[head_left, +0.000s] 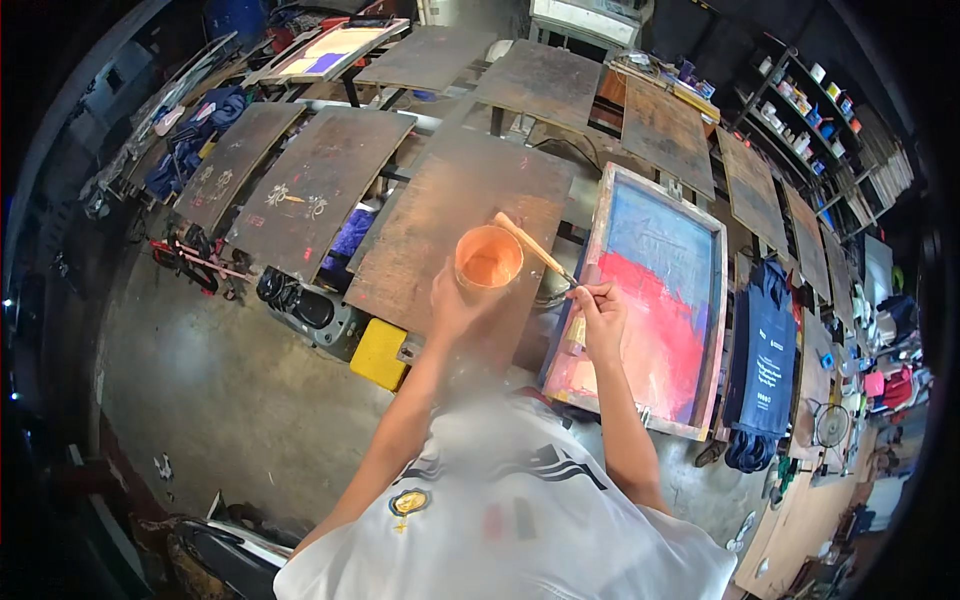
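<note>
My left hand point(455, 305) is wrapped round the side of an orange cup point(488, 258), which has an orange coating inside. In my right hand point(600, 303), the fingers pinch the thin dark end of a slim tool with a wood-coloured handle point(535, 243). Its rounded far end lies just beyond the right side of the cup's rim; whether they touch I cannot tell. Below and to the right of that hand is a framed printing screen point(667, 300), blue at the far part and smeared with red-pink ink at the near part.
Brown flat boards point(325, 180) are arranged around me, one point(415, 235) under the cup. Dark blue printed bags point(768, 355) hang right of the screen. A yellow block point(380, 353) sits near the board's front edge. Shelves with bottles point(808, 110) stand at the far right.
</note>
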